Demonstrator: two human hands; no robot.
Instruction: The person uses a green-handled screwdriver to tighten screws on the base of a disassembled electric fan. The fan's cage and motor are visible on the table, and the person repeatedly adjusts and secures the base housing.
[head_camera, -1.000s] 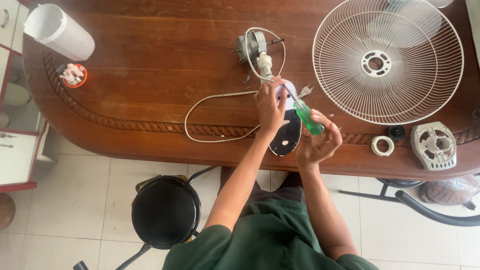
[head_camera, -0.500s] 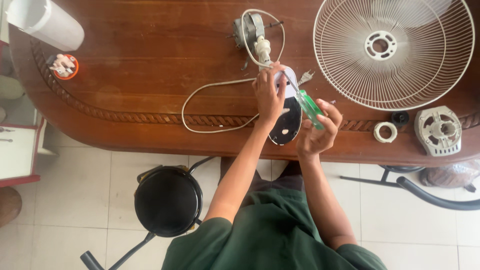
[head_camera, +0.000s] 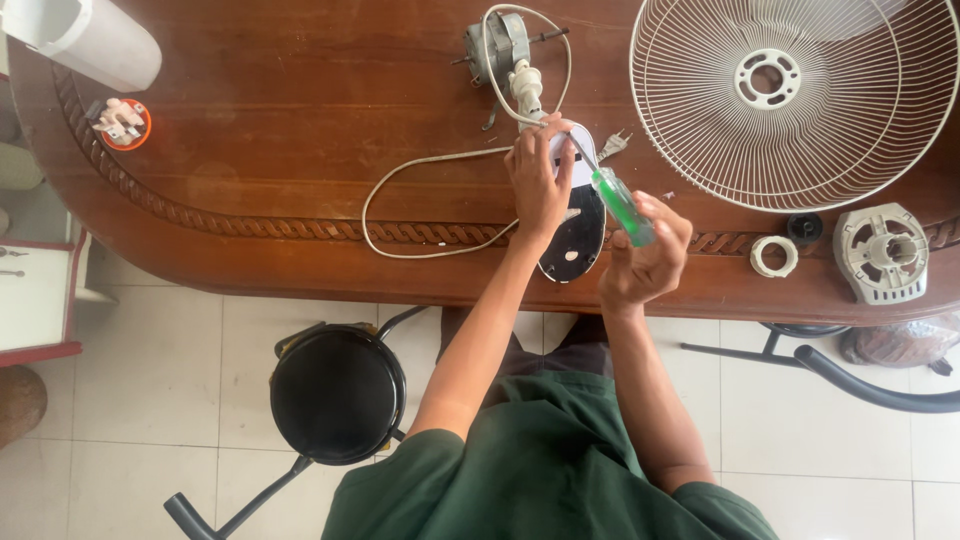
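White cable (head_camera: 430, 200) and fan grille (head_camera: 790, 100) flank the hands' oval housing (head_camera: 578, 235).

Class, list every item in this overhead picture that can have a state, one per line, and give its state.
Left hand: gripping the fan housing.
Right hand: holding the screwdriver.
Fan housing: detached, steadied on the table.
Green-handled screwdriver: tilted, tip at the housing.
Fan guard: removed, lying flat.
Fan motor: exposed, on the table.
Power cord: unplugged, looped.
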